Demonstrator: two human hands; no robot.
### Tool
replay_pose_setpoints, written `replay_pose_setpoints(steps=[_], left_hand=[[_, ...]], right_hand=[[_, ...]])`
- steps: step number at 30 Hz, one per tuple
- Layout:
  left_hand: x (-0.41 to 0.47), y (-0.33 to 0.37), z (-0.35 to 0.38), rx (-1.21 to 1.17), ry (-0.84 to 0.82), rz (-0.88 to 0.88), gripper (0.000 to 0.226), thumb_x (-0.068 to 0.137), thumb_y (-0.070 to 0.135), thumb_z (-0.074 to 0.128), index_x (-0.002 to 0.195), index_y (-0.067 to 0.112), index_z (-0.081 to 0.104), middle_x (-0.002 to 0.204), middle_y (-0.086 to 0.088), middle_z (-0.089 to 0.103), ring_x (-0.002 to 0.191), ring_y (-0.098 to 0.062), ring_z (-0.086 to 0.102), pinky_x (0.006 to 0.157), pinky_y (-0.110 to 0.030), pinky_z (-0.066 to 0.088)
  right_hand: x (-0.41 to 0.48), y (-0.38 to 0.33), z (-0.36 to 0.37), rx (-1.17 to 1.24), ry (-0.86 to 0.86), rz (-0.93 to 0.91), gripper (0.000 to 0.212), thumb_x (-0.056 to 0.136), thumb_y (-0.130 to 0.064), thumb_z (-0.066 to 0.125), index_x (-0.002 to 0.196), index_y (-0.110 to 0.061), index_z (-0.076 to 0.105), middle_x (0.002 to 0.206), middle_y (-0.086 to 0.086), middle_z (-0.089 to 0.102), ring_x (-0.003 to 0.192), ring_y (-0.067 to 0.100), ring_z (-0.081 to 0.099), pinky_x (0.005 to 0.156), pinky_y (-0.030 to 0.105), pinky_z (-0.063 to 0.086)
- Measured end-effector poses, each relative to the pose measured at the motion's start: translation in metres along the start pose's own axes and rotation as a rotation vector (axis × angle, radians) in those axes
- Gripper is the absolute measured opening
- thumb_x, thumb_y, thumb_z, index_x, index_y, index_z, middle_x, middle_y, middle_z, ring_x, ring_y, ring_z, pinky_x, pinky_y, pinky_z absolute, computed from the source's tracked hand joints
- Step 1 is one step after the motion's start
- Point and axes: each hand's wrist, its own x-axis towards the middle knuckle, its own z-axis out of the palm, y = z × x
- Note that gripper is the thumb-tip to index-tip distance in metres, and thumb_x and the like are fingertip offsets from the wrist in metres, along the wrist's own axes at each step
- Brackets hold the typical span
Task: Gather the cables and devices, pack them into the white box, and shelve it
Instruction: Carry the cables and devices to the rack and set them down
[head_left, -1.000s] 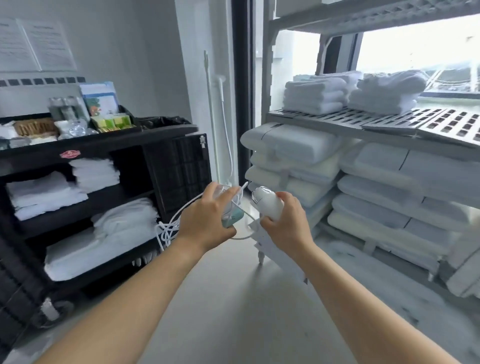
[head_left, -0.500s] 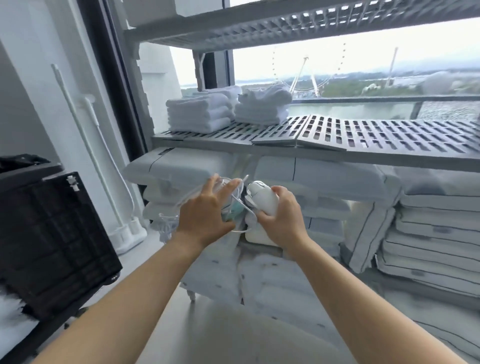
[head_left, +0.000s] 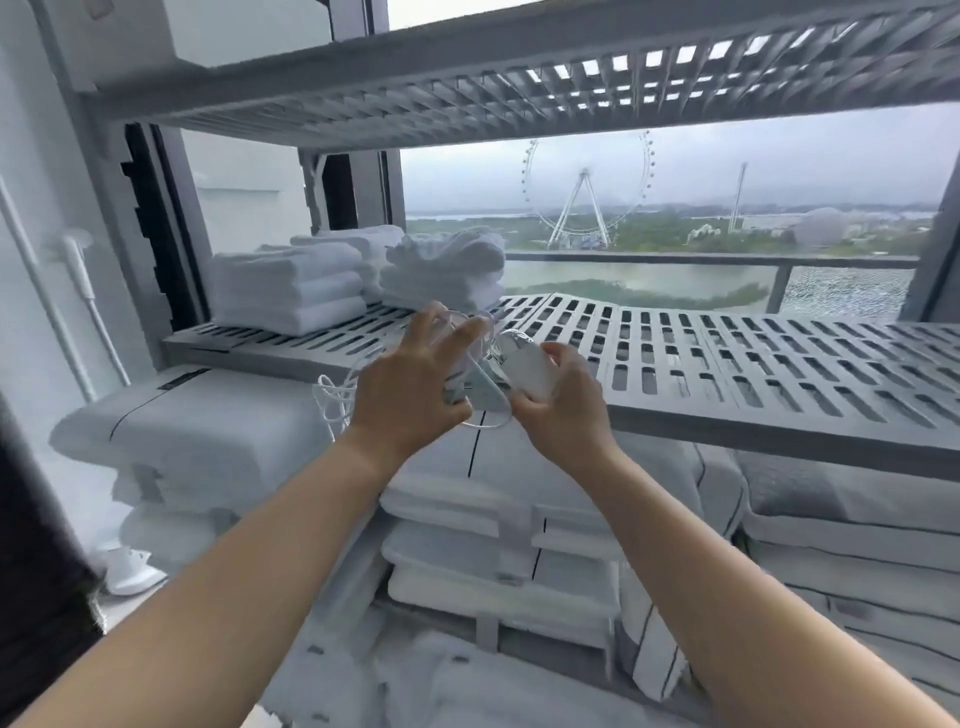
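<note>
A: Left hand (head_left: 410, 387)?
B: Raised in front of the slatted shelf (head_left: 727, 358), back of the hand to the camera. Fingers (head_left: 457, 332) half curled round a bundle: white cable (head_left: 332, 400) plus a small teal-and-white device (head_left: 480, 382). Holding it, thumb side hidden.

A: Where does the cable go?
B: Loops hang out at 9 o'clock of the left hand, and one thin loop droops at 6 o'clock between the two hands. The rest is behind the palm, can't see it.

A: Right hand (head_left: 558, 400)?
B: Closed on a white rounded device (head_left: 527, 364) with a shiny tip. Thumb on its right side, other fingers under and behind it. The device sticks out toward 11 o'clock from the hand, its tip almost touching the left hand's bundle.

A: Hands touching?
B: Just beside each other, can't tell if they touch. Both are at the shelf's front edge, whether above it or in front of it isn't clear.

A: Around them?
B: Folded white towels (head_left: 291, 291) on the shelf at 10 o'clock of the hands. Stacked pillows (head_left: 498, 571) at 6 o'clock, below the shelf. Another slatted shelf (head_left: 467, 88) overhead at 12. Window (head_left: 675, 218) behind.

A: White box?
B: Not in view.
</note>
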Motion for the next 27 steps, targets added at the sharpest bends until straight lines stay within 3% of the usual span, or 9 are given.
replay_pose_setpoints(steps=[10,16,22,24,27], left_hand=[[0.101,0.019,0.064,0.008,-0.057,0.087,0.086,0.055,0.028,0.075,0.128,0.044,0.032,0.132,-0.004,0.043,0.080,-0.029,0.063,0.048,-0.023,0.037],[0.153,0.011,0.095,-0.004,-0.071,0.200,0.080,0.058,0.023,0.077,0.128,0.039,0.041,0.129,-0.008,0.049,0.072,-0.029,0.064,0.046,-0.023,0.040],[0.175,0.000,0.134,0.004,-0.145,0.268,0.079,0.061,0.021,0.075,0.132,0.037,0.041,0.132,-0.011,0.046,0.083,-0.032,0.064,0.055,-0.037,0.057],[0.179,-0.006,0.149,0.018,-0.173,0.273,0.079,0.063,0.023,0.074,0.132,0.038,0.039,0.133,-0.010,0.044,0.089,-0.031,0.063,0.059,-0.038,0.057],[0.185,-0.016,0.168,0.014,-0.192,0.258,0.077,0.065,0.023,0.069,0.131,0.040,0.034,0.135,-0.008,0.042,0.092,-0.030,0.062,0.057,-0.035,0.055]], right_hand=[[0.094,0.057,-0.032,-0.080,0.057,0.027,0.060,0.071,-0.015,0.068,0.126,-0.005,0.045,0.118,0.013,0.056,0.101,0.023,0.052,0.073,0.016,0.033],[0.135,0.083,-0.035,-0.127,0.075,0.065,0.060,0.073,-0.015,0.068,0.126,-0.003,0.044,0.117,0.013,0.054,0.098,0.021,0.049,0.074,0.022,0.038],[0.162,0.107,-0.016,-0.131,0.067,0.122,0.055,0.072,-0.016,0.071,0.120,-0.004,0.045,0.097,0.006,0.050,0.080,0.017,0.048,0.050,0.007,0.033],[0.169,0.115,-0.009,-0.136,0.050,0.150,0.053,0.071,-0.016,0.072,0.117,-0.005,0.047,0.096,0.006,0.052,0.077,0.018,0.052,0.050,0.011,0.037],[0.182,0.125,-0.001,-0.147,0.037,0.193,0.049,0.071,-0.016,0.071,0.113,-0.006,0.048,0.100,0.012,0.056,0.082,0.023,0.056,0.063,0.028,0.049]])
